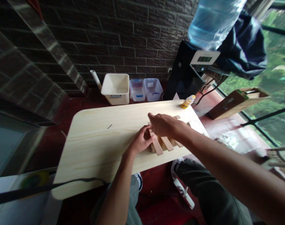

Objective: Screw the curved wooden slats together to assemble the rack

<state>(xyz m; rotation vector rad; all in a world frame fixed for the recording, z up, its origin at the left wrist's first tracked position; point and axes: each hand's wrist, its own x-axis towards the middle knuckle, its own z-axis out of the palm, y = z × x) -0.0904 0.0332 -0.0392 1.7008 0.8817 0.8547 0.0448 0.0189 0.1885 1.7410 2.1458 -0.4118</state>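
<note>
Person is working at a pale wooden table (97, 137), rounded corners, light grain showing. Slatted wooden piece (158, 147) is lying near the table's front edge, right of middle, slats pointing toward the person. Left hand (142, 139) is grasping its left end, thumb and fingers bending around the outermost slat. Right hand (162, 123) is hovering or pressing above that end, fingers curling in; underside is hidden, so cannot tell if it is gripping anything.

Also on the table: thin dark stick (110, 126) is lying alone on the left half; small wood bit (177, 117) is sitting just beyond the right hand; white flat item (196, 127) is resting near the right edge; yellow-based bottle (188, 102) is standing tilted-looking at the far right corner.

Room: dark brick wall (109, 37) is running behind. Cream bin (115, 86) and two clear tubs (146, 90) are standing in a row beyond the table. Black water dispenser (183, 70) is carrying a blue jug (214, 23). Cardboard box (233, 103) is standing by the window (278, 47). Reddish floor (152, 184) is showing below.
</note>
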